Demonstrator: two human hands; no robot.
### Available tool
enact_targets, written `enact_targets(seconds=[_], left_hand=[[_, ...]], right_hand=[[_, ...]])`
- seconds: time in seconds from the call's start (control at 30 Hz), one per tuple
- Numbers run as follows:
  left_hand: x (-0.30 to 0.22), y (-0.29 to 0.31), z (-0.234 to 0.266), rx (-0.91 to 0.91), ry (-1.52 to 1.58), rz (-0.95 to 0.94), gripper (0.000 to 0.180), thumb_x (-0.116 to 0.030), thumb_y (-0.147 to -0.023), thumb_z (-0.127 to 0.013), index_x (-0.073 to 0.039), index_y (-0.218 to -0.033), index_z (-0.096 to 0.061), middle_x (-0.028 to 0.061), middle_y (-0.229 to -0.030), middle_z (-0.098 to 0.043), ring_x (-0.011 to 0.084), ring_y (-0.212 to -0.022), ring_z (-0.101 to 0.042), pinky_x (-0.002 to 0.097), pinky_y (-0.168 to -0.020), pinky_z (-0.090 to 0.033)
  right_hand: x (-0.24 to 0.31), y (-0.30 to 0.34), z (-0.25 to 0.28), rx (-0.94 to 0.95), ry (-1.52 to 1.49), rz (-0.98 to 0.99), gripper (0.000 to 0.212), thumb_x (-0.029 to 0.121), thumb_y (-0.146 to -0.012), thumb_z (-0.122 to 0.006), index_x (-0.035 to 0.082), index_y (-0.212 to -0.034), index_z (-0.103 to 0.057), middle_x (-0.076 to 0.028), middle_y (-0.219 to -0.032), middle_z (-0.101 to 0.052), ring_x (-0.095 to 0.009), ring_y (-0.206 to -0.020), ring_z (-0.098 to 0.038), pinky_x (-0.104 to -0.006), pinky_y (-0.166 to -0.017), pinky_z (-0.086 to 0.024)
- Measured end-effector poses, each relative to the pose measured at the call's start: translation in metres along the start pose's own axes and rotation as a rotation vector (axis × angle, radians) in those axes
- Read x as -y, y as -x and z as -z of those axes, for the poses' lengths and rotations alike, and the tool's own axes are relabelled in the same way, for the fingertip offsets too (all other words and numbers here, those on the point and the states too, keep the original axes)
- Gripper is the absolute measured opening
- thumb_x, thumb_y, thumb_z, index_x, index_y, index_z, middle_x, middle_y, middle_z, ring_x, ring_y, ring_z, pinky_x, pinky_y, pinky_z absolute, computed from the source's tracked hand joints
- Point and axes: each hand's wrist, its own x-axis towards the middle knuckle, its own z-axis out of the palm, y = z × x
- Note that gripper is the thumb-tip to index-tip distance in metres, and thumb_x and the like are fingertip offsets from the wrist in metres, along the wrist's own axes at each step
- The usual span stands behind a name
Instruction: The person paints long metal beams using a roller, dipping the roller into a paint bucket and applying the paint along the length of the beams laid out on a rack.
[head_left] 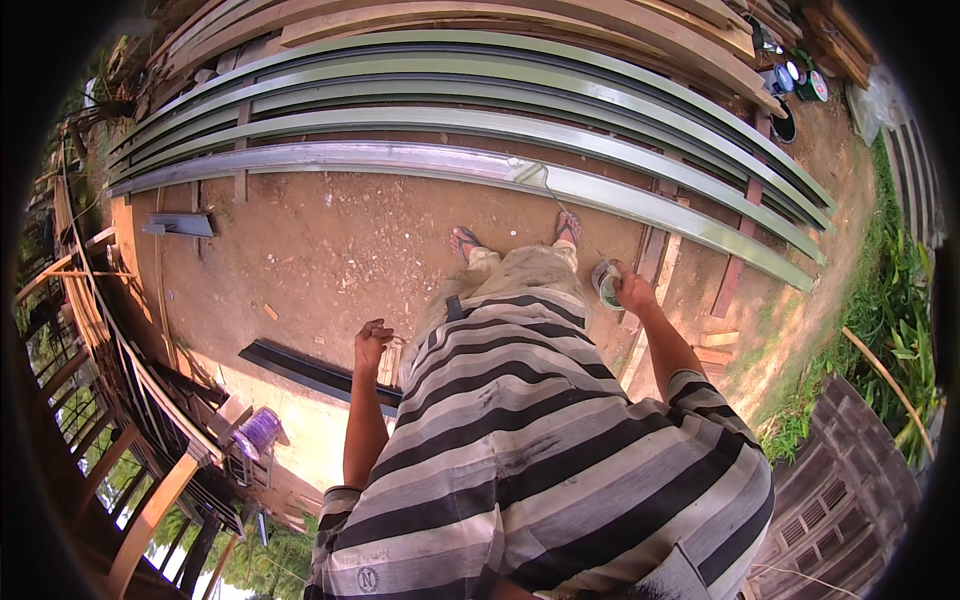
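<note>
My right hand (pixel 632 287) is closed on the upper end of a thin-handled paint roller (pixel 528 172). Its thin rod runs past my foot to a long metal beam (pixel 610 192). Left of the roller that beam is bare silver; to its right it is pale green. A small can with green paint (pixel 606 285) shows right beside my right hand; I cannot tell whether it touches the fingers. My left hand (pixel 373 342) hangs by my hip, fingers loosely bent and apart, with nothing seen in it.
Several pale-green beams (pixel 450 75) lie parallel beyond it on crosspieces. Sawn planks (pixel 640 35) are stacked behind them. Paint cans (pixel 785 78) stand far right. A dark metal channel (pixel 310 370) lies near my left, and a purple spool (pixel 258 432) stands past it.
</note>
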Motion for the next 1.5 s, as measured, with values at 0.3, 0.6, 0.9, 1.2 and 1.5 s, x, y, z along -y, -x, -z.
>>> enact_targets(seconds=[0.3, 0.6, 0.9, 1.2, 1.5], left_hand=[[0.02, -0.038, 0.076, -0.057, 0.104, 0.028, 0.041, -0.028, -0.097, -0.051, -0.004, -0.13, -0.057, 0.0109, -0.104, -0.072, 0.0193, -0.092, -0.067, 0.0337, -0.077, -0.047], [0.011, -0.055, 0.065, 0.065, 0.045, -0.011, 0.047, -0.036, -0.099, -0.05, -0.006, -0.135, -0.055, 0.0153, -0.114, -0.07, 0.028, -0.107, -0.066, 0.0438, -0.092, -0.046], [0.006, -0.065, 0.079, 0.002, 0.083, -0.044, 0.042, -0.025, -0.091, -0.054, -0.004, -0.127, -0.06, 0.0094, -0.1, -0.073, 0.0176, -0.088, -0.068, 0.0302, -0.071, -0.045], [0.025, -0.069, 0.085, 0.089, -0.024, 0.02, 0.045, -0.032, -0.099, -0.048, -0.006, -0.135, -0.054, 0.0151, -0.114, -0.071, 0.0271, -0.106, -0.066, 0.0438, -0.093, -0.046], [-0.004, -0.075, 0.079, 0.084, -0.037, -0.024, 0.045, -0.029, -0.095, -0.051, -0.007, -0.134, -0.055, 0.0149, -0.112, -0.071, 0.0271, -0.104, -0.067, 0.0435, -0.094, -0.046]], right_hand=[[0.001, 0.04, 0.016, -0.038, -0.255, 0.015, 0.041, 0.023, -0.095, -0.06, 0.016, -0.135, -0.053, -0.027, -0.109, -0.068, -0.045, -0.106, -0.064, -0.0493, -0.089, -0.052], [0.167, -0.021, -0.023, -0.01, -0.124, 0.063, 0.043, 0.028, -0.096, -0.057, 0.017, -0.137, -0.051, -0.03, -0.11, -0.066, -0.046, -0.108, -0.062, -0.0523, -0.091, -0.051], [0.135, -0.012, -0.028, -0.042, -0.024, -0.053, 0.045, 0.028, -0.096, -0.055, 0.021, -0.14, -0.048, -0.028, -0.108, -0.067, -0.048, -0.104, -0.064, -0.0541, -0.09, -0.051], [0.024, 0.052, -0.017, -0.085, -0.372, -0.257, 0.04, 0.031, -0.099, -0.056, 0.021, -0.137, -0.054, -0.013, -0.072, -0.063, -0.029, -0.06, -0.062, -0.0427, -0.052, -0.048], [0.002, 0.079, 0.032, -0.028, -0.375, -0.242, 0.036, 0.026, -0.099, -0.057, 0.022, -0.135, -0.056, -0.007, -0.06, -0.052, -0.017, -0.043, -0.048, -0.0359, -0.04, -0.042]])
